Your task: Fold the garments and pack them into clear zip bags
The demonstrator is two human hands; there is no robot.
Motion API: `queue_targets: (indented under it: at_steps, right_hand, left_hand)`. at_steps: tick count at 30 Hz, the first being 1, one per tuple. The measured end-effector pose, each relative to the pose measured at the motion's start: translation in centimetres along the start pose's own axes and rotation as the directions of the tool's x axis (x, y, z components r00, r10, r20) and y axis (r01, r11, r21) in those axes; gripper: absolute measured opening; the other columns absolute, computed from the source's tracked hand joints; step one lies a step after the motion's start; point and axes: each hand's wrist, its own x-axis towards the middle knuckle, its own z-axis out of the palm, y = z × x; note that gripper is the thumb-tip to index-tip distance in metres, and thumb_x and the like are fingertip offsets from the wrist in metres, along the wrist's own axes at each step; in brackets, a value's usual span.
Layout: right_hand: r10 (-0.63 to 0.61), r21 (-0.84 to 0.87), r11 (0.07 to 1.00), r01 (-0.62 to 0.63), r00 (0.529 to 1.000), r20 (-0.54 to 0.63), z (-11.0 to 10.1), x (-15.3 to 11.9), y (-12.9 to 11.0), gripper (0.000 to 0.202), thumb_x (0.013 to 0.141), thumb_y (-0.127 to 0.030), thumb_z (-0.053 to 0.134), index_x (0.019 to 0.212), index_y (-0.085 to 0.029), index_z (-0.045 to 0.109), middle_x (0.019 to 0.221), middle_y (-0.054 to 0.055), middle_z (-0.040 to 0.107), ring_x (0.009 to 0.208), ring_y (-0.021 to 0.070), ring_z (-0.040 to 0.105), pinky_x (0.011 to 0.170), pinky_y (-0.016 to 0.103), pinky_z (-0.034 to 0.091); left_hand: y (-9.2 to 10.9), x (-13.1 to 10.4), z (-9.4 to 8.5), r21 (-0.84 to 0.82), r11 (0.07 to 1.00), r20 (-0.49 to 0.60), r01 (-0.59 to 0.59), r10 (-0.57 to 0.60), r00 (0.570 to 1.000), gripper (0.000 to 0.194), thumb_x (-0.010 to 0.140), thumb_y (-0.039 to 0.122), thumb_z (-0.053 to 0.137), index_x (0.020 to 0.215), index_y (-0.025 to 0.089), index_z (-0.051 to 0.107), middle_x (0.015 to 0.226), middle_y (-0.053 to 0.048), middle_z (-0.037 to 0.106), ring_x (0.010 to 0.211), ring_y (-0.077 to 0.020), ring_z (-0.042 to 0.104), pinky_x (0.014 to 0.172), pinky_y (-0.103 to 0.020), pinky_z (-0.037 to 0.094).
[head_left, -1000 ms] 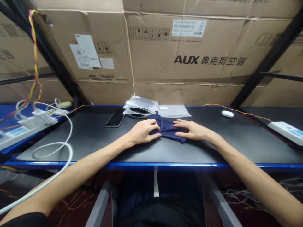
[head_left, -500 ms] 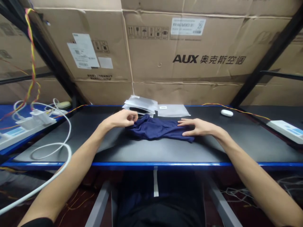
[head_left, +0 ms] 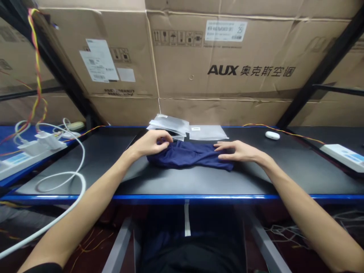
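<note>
A dark navy piece of cloth (head_left: 193, 155), apparently a folded garment, lies rumpled across the middle of the black tabletop. At its left end is my left hand (head_left: 155, 143), with fingers curled and thumb close to the forefinger, pinching the fabric. The exact grip is partly hidden behind the knuckles. My right hand (head_left: 240, 151) rests at the cloth's right end, its fingers stretched out and apart from the thumb, touching the fabric without gripping it. Just behind the cloth are a stack of translucent plastic bags (head_left: 170, 124) and one flat bag (head_left: 209, 132).
A white earbud case (head_left: 272, 135) sits at the back right, near a power strip (head_left: 344, 157). Another power strip (head_left: 31, 155) with plugs is on the left, and a white cable (head_left: 82, 182) loops over the table edge. A large cardboard box (head_left: 182, 83) stands behind.
My left hand has moved slightly right over the cloth, and the cloth's left end now lies flatter. My right hand has barely moved, staying at the right end.
</note>
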Motion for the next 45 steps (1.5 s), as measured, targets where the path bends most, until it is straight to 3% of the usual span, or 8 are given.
queue_targets:
  at_steps: [5, 13, 19, 27, 29, 32, 38, 45]
  right_hand:
    - [-0.032, -0.030, 0.999, 0.030, 0.998, -0.063, -0.1, 0.2, 0.7, 0.030, 0.081, -0.052, 0.072, 0.097, -0.028, 0.081, 0.131, 0.005, 0.071, 0.130, 0.0337, 0.059, 0.115, 0.052, 0.042]
    - [-0.052, 0.038, 0.998, 0.056, 0.993, -0.105, -0.5, -0.1, -0.1, 0.029, 0.080, -0.052, 0.071, 0.088, -0.026, 0.079, 0.122, 0.006, 0.074, 0.118, 0.0327, 0.066, 0.109, 0.048, 0.046]
    - [-0.019, 0.181, 0.983, 0.004, 0.996, 0.082, -2.2, -1.3, -1.9, 0.031, 0.078, -0.053, 0.076, 0.086, -0.024, 0.080, 0.085, 0.002, 0.077, 0.086, 0.0250, 0.071, 0.086, 0.037, 0.054]
    - [-0.139, 0.387, 0.919, -0.072, 0.860, 0.491, -1.7, -1.4, -2.1, 0.035, 0.080, -0.047, 0.078, 0.101, -0.020, 0.082, 0.099, 0.007, 0.080, 0.093, 0.0239, 0.073, 0.086, 0.034, 0.056]
    - [-0.157, 0.441, 0.890, -0.117, 0.829, 0.536, -1.5, -1.2, -1.9, 0.037, 0.082, -0.048, 0.076, 0.103, -0.017, 0.081, 0.098, 0.010, 0.080, 0.088, 0.0228, 0.073, 0.081, 0.033, 0.056]
    - [-0.117, 0.468, 0.876, -0.119, 0.888, 0.445, -1.5, -1.1, -1.6, 0.036, 0.083, -0.049, 0.075, 0.099, -0.017, 0.080, 0.092, 0.009, 0.079, 0.080, 0.0205, 0.071, 0.076, 0.033, 0.055]
    - [0.045, 0.226, 0.973, -0.036, 0.998, -0.037, -2.0, -1.1, -1.3, 0.041, 0.076, -0.056, 0.077, 0.097, -0.021, 0.077, 0.094, 0.006, 0.077, 0.092, 0.0271, 0.069, 0.090, 0.042, 0.052]
    - [-0.039, -0.019, 0.999, 0.039, 0.999, -0.022, -1.2, -0.2, 0.9, 0.041, 0.077, -0.052, 0.074, 0.109, -0.025, 0.077, 0.131, 0.007, 0.070, 0.123, 0.0328, 0.062, 0.111, 0.047, 0.043]
  left_hand:
    - [-1.0, 0.1, 1.0, 0.107, 0.993, 0.274, 0.056, -0.084, 0.958, 0.036, 0.083, 0.041, 0.060, 0.109, 0.019, 0.073, 0.114, -0.009, 0.073, 0.101, -0.0236, 0.067, 0.091, -0.033, 0.051]
    - [-1.0, 0.0, -0.6, -0.026, 0.994, 0.180, 0.107, -0.101, 0.978, 0.029, 0.080, 0.046, 0.067, 0.089, 0.019, 0.073, 0.089, -0.004, 0.074, 0.082, -0.0189, 0.065, 0.077, -0.029, 0.051]
    - [-0.1, -0.9, -3.2, -0.301, 0.942, 0.340, 0.146, -0.037, 0.940, 0.027, 0.074, 0.045, 0.080, 0.083, 0.019, 0.078, 0.078, -0.002, 0.073, 0.073, -0.0161, 0.064, 0.071, -0.026, 0.051]
    - [0.3, -0.7, -1.8, -0.283, 0.936, 0.790, 0.210, 0.104, 0.604, 0.019, 0.076, 0.037, 0.081, 0.089, 0.024, 0.083, 0.086, -0.004, 0.079, 0.081, -0.0197, 0.072, 0.076, -0.024, 0.053]
    - [0.4, -0.7, -1.6, -0.255, 0.940, 0.818, 0.227, 0.085, 0.569, 0.022, 0.076, 0.038, 0.082, 0.092, 0.022, 0.083, 0.089, -0.004, 0.080, 0.085, -0.0200, 0.073, 0.079, -0.023, 0.053]
    - [0.4, -0.6, -1.5, -0.234, 0.935, 0.791, 0.266, 0.024, 0.611, 0.029, 0.079, 0.043, 0.079, 0.095, 0.020, 0.082, 0.088, -0.004, 0.079, 0.082, -0.0198, 0.073, 0.077, -0.024, 0.055]
    - [0.0, 0.0, 0.4, -0.187, 0.982, 0.210, 0.030, 0.010, 0.978, 0.031, 0.089, 0.043, 0.066, 0.104, 0.017, 0.076, 0.103, -0.006, 0.076, 0.093, -0.0205, 0.070, 0.086, -0.030, 0.056]
    - [-2.4, 1.0, 3.8, 0.134, 0.965, 0.200, -0.225, 0.196, 0.960, 0.037, 0.097, 0.030, 0.052, 0.131, 0.022, 0.065, 0.150, -0.008, 0.054, 0.138, -0.0243, 0.051, 0.116, -0.039, 0.040]
